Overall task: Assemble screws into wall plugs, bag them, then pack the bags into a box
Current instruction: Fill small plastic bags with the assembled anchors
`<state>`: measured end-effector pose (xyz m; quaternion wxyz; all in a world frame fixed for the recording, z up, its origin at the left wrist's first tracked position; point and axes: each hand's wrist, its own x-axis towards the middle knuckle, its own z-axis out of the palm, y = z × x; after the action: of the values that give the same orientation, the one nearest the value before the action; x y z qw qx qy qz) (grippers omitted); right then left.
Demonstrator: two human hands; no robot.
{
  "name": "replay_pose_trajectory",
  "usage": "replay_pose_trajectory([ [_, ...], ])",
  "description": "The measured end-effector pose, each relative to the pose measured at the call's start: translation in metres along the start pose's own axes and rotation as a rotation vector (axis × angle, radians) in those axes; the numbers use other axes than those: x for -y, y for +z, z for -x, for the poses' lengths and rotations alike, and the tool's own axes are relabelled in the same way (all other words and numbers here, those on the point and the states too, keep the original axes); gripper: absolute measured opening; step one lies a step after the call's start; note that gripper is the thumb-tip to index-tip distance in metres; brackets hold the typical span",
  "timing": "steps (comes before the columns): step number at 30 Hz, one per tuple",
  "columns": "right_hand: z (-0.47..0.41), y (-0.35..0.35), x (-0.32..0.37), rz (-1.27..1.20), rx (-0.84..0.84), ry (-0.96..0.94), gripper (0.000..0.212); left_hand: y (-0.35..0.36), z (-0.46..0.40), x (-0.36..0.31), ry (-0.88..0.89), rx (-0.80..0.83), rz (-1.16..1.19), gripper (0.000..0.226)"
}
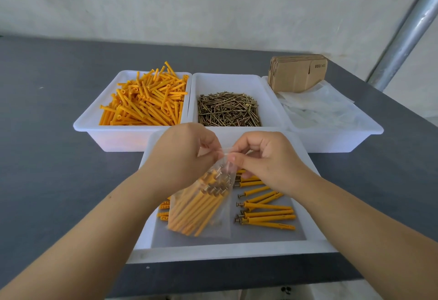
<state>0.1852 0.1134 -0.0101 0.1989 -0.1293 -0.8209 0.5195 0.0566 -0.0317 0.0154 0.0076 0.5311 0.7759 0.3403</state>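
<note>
Over the near tray's front rim (225,251), both hands, left (187,155) and right (267,157), pinch the filled bag's (201,209) top edge.

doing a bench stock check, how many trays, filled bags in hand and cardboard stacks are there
white trays: 4 (plugs, screws, empty bags, front tray)
filled bag, held by the left hand and right hand: 1
cardboard stack: 1
total: 6

Bright, even daylight, soft faint shadows, wide-angle bending at the edges, slight motion blur mid-frame, mild softness overall
</note>
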Motion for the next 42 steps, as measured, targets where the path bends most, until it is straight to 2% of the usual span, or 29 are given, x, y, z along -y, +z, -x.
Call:
replay_pose_trajectory([
  [9,0.001,-0.001,-0.002,-0.037,0.011,0.031,0.001,0.006,-0.003,-0.006,0.015,0.057,-0.129,0.006],
  [15,0.002,-0.001,-0.002,-0.029,0.035,0.013,0.007,-0.009,0.000,0.001,0.020,0.099,-0.153,0.007],
  [21,0.002,0.004,0.001,-0.022,0.039,-0.020,0.004,-0.011,0.005,0.003,0.010,0.089,-0.143,0.008],
  [29,0.006,0.006,0.005,0.047,0.056,-0.035,0.009,-0.021,0.008,0.010,-0.037,0.168,-0.089,0.003],
  [34,0.005,0.008,0.003,0.068,0.054,-0.036,0.006,-0.014,0.010,0.011,0.022,0.158,-0.140,0.012],
  [37,0.006,0.010,0.002,0.192,0.054,-0.124,0.006,-0.008,0.010,0.009,0.061,0.172,-0.134,0.010],
  [42,0.006,0.008,0.003,0.176,0.088,-0.122,0.012,-0.013,0.010,0.018,0.016,0.205,-0.098,0.006],
])
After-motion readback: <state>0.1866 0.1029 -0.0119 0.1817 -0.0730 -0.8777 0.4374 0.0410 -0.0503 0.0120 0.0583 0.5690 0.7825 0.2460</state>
